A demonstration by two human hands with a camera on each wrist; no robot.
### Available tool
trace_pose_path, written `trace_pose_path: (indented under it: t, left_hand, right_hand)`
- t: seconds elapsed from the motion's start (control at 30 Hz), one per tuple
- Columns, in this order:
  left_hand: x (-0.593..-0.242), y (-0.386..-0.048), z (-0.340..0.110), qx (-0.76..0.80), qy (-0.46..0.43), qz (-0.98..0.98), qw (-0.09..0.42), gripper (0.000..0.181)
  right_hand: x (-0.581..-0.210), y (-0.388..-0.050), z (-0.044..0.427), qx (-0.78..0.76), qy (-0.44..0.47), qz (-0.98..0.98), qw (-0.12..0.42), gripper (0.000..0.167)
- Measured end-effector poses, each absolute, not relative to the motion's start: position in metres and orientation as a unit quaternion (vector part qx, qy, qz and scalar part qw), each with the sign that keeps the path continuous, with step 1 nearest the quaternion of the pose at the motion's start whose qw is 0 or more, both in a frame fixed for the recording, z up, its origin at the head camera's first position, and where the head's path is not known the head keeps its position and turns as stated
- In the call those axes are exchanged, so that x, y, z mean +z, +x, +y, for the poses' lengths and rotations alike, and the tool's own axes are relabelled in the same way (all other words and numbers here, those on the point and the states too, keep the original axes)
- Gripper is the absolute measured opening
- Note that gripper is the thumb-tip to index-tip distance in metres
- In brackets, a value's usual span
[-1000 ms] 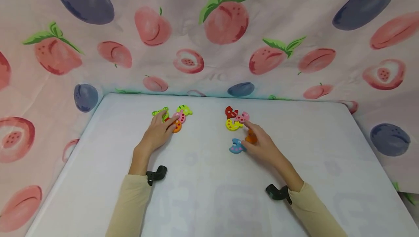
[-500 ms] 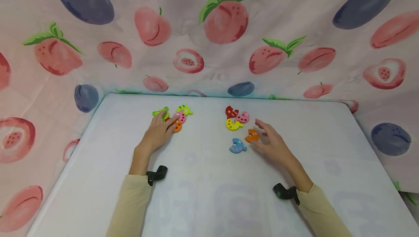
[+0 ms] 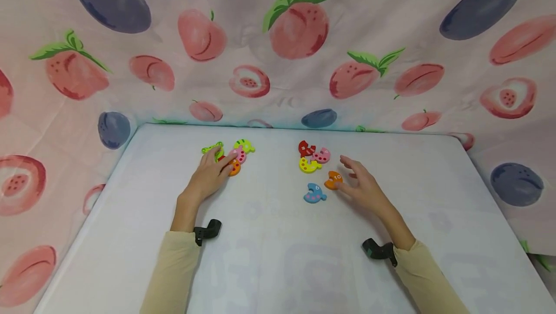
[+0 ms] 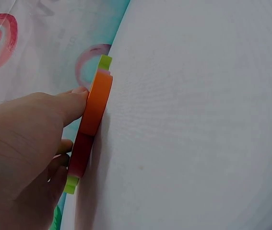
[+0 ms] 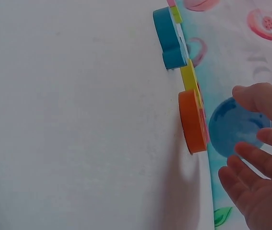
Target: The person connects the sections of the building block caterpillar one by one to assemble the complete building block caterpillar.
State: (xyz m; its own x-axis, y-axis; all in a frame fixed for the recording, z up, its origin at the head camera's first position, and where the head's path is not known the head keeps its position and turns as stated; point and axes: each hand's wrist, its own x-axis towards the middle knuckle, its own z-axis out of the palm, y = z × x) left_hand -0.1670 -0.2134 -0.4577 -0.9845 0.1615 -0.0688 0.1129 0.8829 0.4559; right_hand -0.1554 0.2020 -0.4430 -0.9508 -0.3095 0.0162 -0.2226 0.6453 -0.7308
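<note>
My left hand (image 3: 207, 179) rests on a cluster of small flat animal-shaped pieces. Among them are a green piece (image 3: 214, 150), a lime striped one (image 3: 245, 145), a pink spotted one (image 3: 240, 154) and an orange one (image 3: 235, 167); a red piece (image 4: 82, 154) is mostly covered by the fingers. In the left wrist view the thumb touches the orange piece's top. My right hand (image 3: 365, 189), fingers spread and holding nothing, hovers just right of an orange fish-shaped piece (image 3: 333, 180). A blue fish-shaped piece (image 3: 314, 193) lies to its left, apart from it.
Beyond the two fish lies a touching group: a red piece (image 3: 306, 148), a pink spotted piece (image 3: 322, 155) and a yellow spotted piece (image 3: 309, 165). All sit toward the far side of a white table (image 3: 278, 246), in front of a fruit-patterned cloth (image 3: 299, 87).
My right hand has drawn back to the right, away from the blue fish, uncovering the orange fish. The left hand has stayed on its cluster.
</note>
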Motion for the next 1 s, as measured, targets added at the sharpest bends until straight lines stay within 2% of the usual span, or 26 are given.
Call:
trace_pose_path:
  t: [0.5,1.0]
  left_hand:
    - [-0.458,-0.167,-0.214,0.228,0.076,0.969,0.048,0.047]
    - [-0.459,-0.168,-0.213,0.225,0.071,0.970,0.051,0.047]
  right_hand:
    - [-0.443,-0.160,0.193,-0.397,-0.133,0.905,0.070,0.070]
    - [-0.449,-0.140,0.167,-0.345,-0.194,0.916,0.069,0.067]
